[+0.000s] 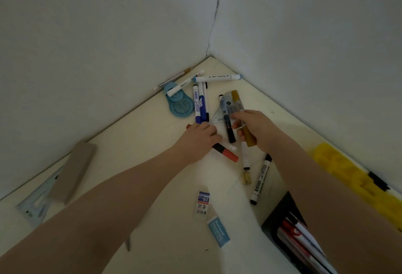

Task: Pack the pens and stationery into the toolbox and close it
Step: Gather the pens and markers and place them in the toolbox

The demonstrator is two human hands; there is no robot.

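My right hand (254,129) grips a bundle of markers (233,108), among them a gold one and a black one. My left hand (201,135) lies over a red and black marker (226,153), fingers curled on it. Blue markers (200,106) lie just beyond my left hand, beside a blue tape dispenser (180,105). White pens (217,78) sit near the wall corner. Another black-capped marker (260,180) and two erasers (202,203) lie nearer to me. The open toolbox (276,215) at lower right holds several pens; its yellow lid (348,173) stands along the right wall.
A cream table top (152,165) fills the corner between two white walls. A grey case (72,171) lies over a clear set square (37,202) at the left edge. A small clip (247,178) lies near the black-capped marker.
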